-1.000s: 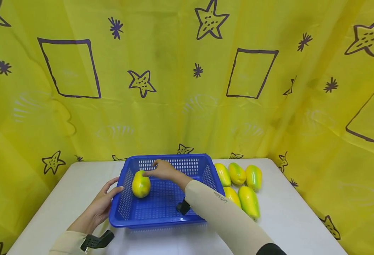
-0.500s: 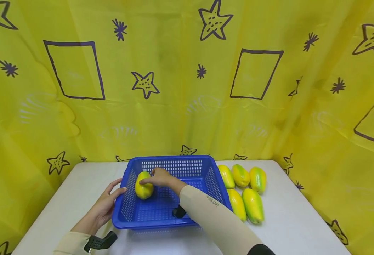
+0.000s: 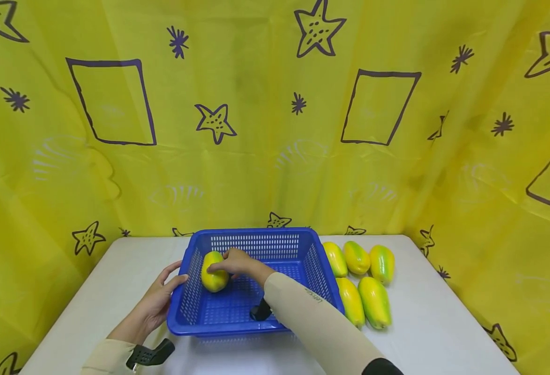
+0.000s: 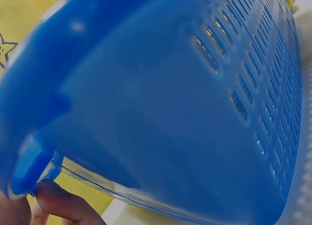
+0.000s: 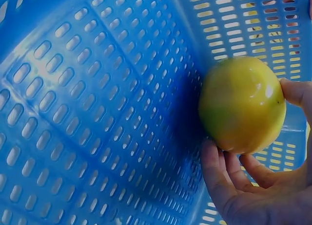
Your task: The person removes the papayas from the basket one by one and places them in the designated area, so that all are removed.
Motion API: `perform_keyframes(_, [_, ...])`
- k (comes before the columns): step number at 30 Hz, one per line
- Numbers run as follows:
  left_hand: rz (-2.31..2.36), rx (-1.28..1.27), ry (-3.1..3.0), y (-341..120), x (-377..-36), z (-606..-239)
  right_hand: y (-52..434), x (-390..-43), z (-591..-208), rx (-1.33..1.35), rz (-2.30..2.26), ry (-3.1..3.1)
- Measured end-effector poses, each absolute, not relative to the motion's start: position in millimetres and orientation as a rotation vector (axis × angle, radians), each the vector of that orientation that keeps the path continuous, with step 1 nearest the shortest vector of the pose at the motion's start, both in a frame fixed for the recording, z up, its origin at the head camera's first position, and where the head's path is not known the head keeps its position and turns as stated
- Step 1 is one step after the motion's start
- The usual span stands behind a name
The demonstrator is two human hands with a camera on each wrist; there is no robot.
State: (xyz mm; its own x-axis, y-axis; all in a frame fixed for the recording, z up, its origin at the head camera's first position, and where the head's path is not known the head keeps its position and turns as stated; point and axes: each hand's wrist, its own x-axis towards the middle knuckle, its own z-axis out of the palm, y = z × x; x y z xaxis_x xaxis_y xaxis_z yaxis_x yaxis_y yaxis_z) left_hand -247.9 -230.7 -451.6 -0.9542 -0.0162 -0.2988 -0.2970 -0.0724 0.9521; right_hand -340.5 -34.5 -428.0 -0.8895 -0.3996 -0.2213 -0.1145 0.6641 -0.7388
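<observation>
Inside the blue plastic basket (image 3: 230, 329), near its left wall, is a yellow-green papaya (image 3: 211, 284). My right hand (image 3: 239, 262) grips it from the right. In the right wrist view the thumb lies on one side of the papaya (image 5: 243, 105) and the curled fingers (image 5: 214, 171) on the other. My left hand (image 3: 150, 302) holds the basket's left rim, thumb on top. From the left wrist, the basket's outer wall (image 4: 156, 113) fills most of the view, with fingertips (image 4: 63, 200) at the rim in the lower left corner.
Several more papayas (image 3: 374, 302) lie on the white table (image 3: 425, 317) beside the basket's right wall. A yellow curtain (image 3: 265, 172) with drawn starfish hangs behind the table and along both sides.
My right hand has closed its fingers and thumb around the papaya in the basket. The left hand keeps its hold on the rim. The whole head view has shifted slightly.
</observation>
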Motion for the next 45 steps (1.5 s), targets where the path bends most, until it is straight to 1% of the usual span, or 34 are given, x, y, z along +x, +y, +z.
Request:
perform_keyframes(24, [2.145, -0.333, 1.997, -231, -249, -453, -31, -341, -426, -0.329, -1.264, 2.348])
perform_keyframes(45, [2.138, -0.337, 2.022, -228, -248, -451, -15, -338, -400, -0.274, -1.388, 2.14])
